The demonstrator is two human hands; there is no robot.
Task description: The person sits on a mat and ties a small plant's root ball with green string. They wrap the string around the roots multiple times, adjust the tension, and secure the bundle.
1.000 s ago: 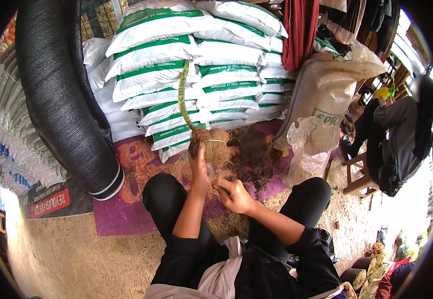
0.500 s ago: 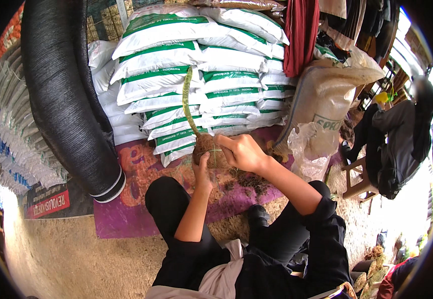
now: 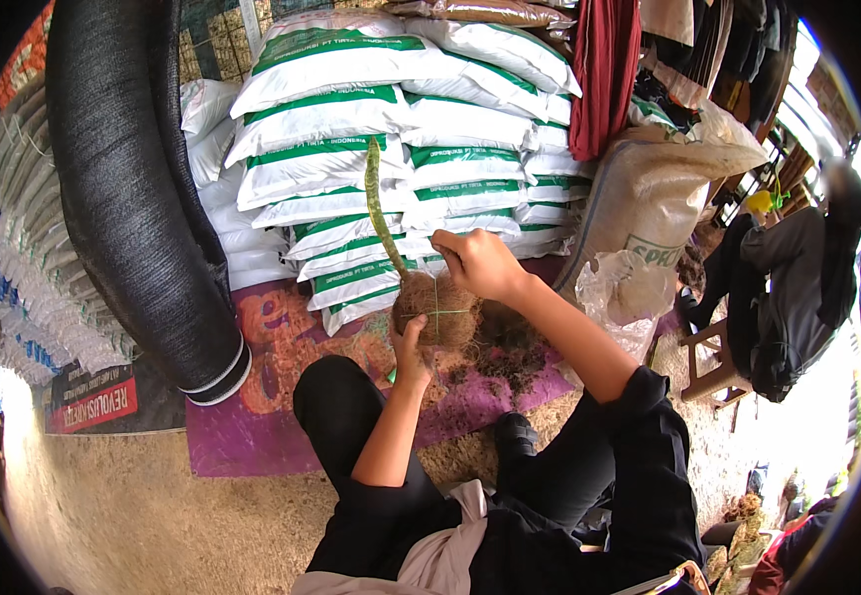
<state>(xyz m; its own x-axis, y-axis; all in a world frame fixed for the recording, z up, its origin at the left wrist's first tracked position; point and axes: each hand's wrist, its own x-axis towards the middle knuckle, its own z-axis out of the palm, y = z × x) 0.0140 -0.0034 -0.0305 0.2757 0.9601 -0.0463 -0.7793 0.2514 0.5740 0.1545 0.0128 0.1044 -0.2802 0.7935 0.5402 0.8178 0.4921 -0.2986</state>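
A brown, fibrous root ball [image 3: 458,322] bears one long, narrow green leaf [image 3: 381,213] that stands up and leans left. Thin green string [image 3: 437,295] crosses the ball both ways. My left hand [image 3: 411,347] grips the ball from its lower left, thumb on the front and the other fingers hidden. Above the ball, apart from it, my right hand [image 3: 480,262] is closed in a pinch. The upright strand of string leads toward that pinch, though its upper part is too thin to follow clearly.
White and green sacks [image 3: 331,159] are stacked ahead. A black roll of mesh [image 3: 133,198] leans at left, a large beige sack [image 3: 639,198] stands at right. Dark soil [image 3: 510,372] lies on the purple mat [image 3: 282,441]. A seated person [image 3: 798,278] is at far right.
My right hand has lifted off the ball, up and slightly right. The ball in my left hand has shifted slightly right, and more of its front shows.
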